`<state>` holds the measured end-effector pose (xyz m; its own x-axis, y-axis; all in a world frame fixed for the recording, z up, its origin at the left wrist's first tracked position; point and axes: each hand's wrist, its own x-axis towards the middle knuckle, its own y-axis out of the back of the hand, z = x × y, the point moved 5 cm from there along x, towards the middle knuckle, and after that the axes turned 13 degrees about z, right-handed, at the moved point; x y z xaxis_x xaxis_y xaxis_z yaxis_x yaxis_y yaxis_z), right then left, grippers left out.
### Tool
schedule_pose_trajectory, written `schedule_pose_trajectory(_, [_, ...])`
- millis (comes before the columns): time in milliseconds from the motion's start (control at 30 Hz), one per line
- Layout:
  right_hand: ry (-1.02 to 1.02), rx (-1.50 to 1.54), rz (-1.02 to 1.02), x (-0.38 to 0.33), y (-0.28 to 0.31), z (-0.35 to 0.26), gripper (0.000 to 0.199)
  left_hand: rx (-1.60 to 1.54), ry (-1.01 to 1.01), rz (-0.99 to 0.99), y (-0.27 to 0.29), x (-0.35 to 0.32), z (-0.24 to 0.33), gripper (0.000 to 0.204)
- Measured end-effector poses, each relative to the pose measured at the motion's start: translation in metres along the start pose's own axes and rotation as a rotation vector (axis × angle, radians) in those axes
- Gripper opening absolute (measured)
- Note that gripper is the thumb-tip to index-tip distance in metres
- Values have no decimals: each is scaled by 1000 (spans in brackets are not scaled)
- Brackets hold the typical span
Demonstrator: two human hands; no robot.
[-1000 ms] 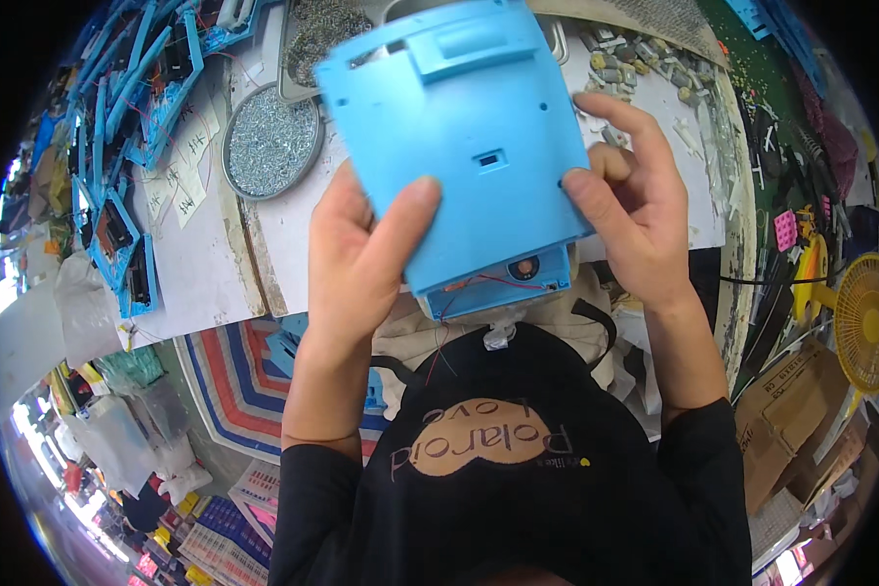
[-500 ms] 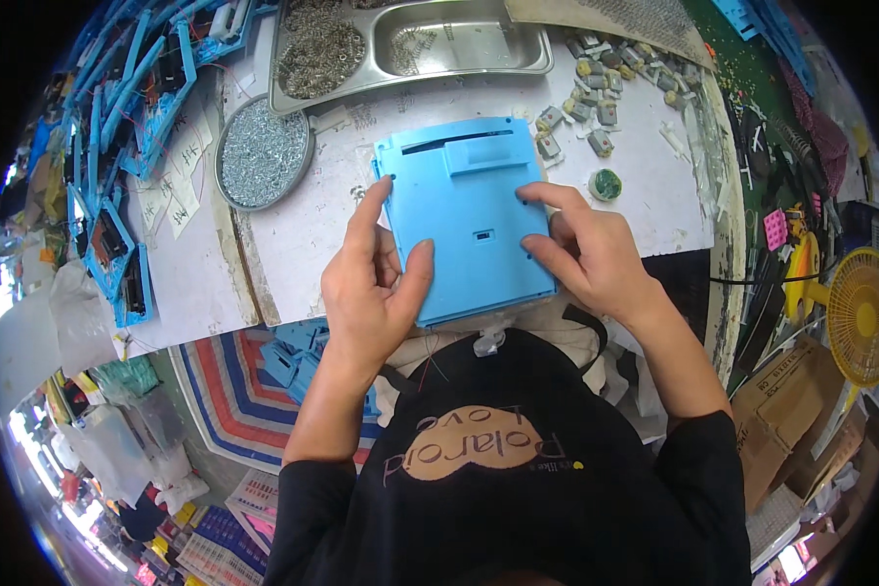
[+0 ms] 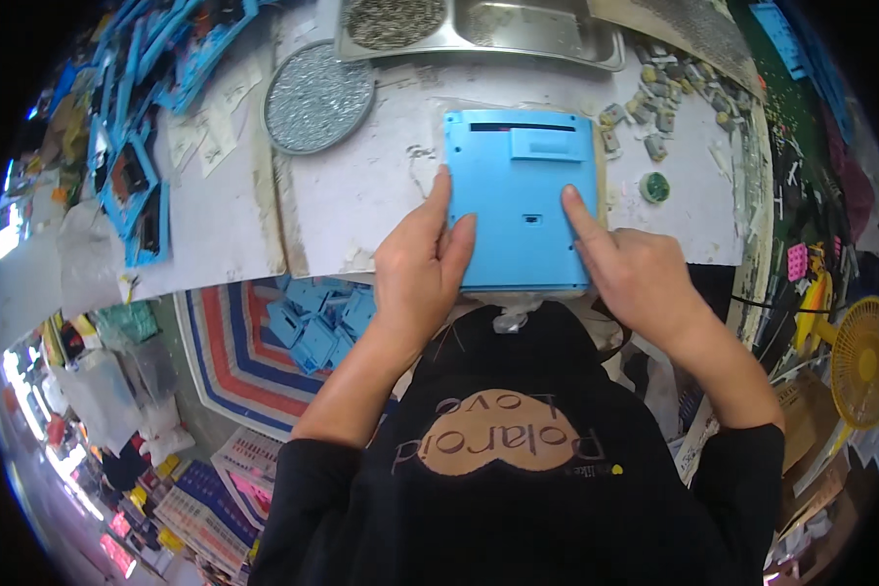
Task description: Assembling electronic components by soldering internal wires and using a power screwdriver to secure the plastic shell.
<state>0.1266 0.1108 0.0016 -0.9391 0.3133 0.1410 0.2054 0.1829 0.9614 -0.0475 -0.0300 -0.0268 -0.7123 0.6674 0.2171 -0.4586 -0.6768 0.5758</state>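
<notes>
Sky-blue plastic formed the rectangular casing (image 3: 518,249), which lay flat, slotted panel up, at the near edge of the white worktable (image 3: 342,205). The left hand (image 3: 415,259) lay along its left side, thumb on the panel and fingers against the edge; how firmly they gripped could not be told. The right hand (image 3: 645,278) stretched its index finger onto the panel, its other fingers curled by the right edge, their hold partly hidden. Closing up seemed done, since the panel sat evenly; the dark holes near its edges seemed left unfilled, with no screw heads discernible. Silver screws (image 3: 319,98), by their look, filled a round dish (image 3: 313,151) to the left, and coiled springs (image 3: 393,21) sat in a steel tray (image 3: 479,45) beyond.
</notes>
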Motion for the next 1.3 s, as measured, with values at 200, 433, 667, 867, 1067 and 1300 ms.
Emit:
schedule_pose_trajectory(200, [40,-119,-182,19,16,-19,61,-107,219,-477,20,4,-3,83])
schedule_pose_trajectory(433, [213,235,321,53,-9,-31,30,-86,124,-470,19,0,-5,96])
schedule_pose_trajectory(667, [156,322,359,54,-14,-25,26,-57,56,-396,26,7,2,91])
schedule_pose_trajectory(867, [154,268,304,58,-7,-34,25,160,-493,-184,25,0,22,65])
schedule_pose_trajectory(1067, [94,204,299,54,-14,-39,24,51,-516,-190,18,-4,11,57])
schedule_pose_trajectory(1300, [67,216,167,69,-1,-38,24,-304,-314,-229,30,3,-13,72])
